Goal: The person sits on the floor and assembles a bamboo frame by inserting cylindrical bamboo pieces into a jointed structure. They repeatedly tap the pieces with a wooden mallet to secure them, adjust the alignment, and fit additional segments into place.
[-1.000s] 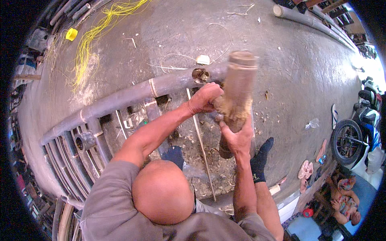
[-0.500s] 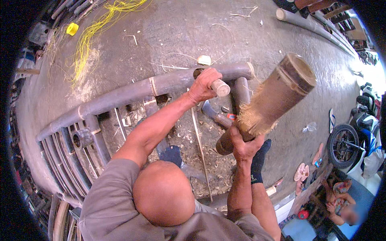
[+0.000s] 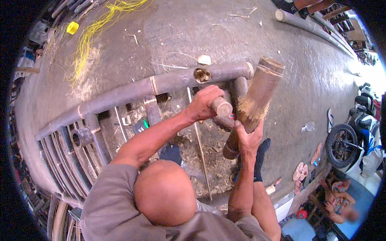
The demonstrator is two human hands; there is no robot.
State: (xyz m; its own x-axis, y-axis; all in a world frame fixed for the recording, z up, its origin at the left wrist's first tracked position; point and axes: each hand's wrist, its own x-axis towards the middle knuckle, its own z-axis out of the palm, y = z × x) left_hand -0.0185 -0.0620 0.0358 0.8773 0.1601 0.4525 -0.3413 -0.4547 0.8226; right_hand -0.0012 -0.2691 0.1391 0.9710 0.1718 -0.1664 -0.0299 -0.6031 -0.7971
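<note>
My left hand (image 3: 206, 105) is closed round a short, round wooden tool handle (image 3: 222, 107), whose blunt end faces up; whatever is at its other end is hidden. In my right hand (image 3: 249, 138) is a thick bamboo mallet (image 3: 265, 82), gripped by its narrower lower part and tilted up to the right. Frayed straw-coloured fibres ring its middle. Just beyond my left hand lies a dark bamboo pole (image 3: 114, 93) with a ragged round hole (image 3: 202, 75) cut in its upper side. The pole forms one long side of a bamboo frame on the floor.
Wood chips (image 3: 209, 154) litter the floor inside the frame, where a thin stick (image 3: 201, 156) lies. Yellow twine (image 3: 90, 38) is spread at the far left. More poles (image 3: 309, 29) lie far right, with a motorcycle wheel (image 3: 343, 146) and another person (image 3: 339, 201) nearer.
My left hand has drawn back toward me with the handle, uncovering the hole in the pole. The mallet's head has swung left and looks more upright.
</note>
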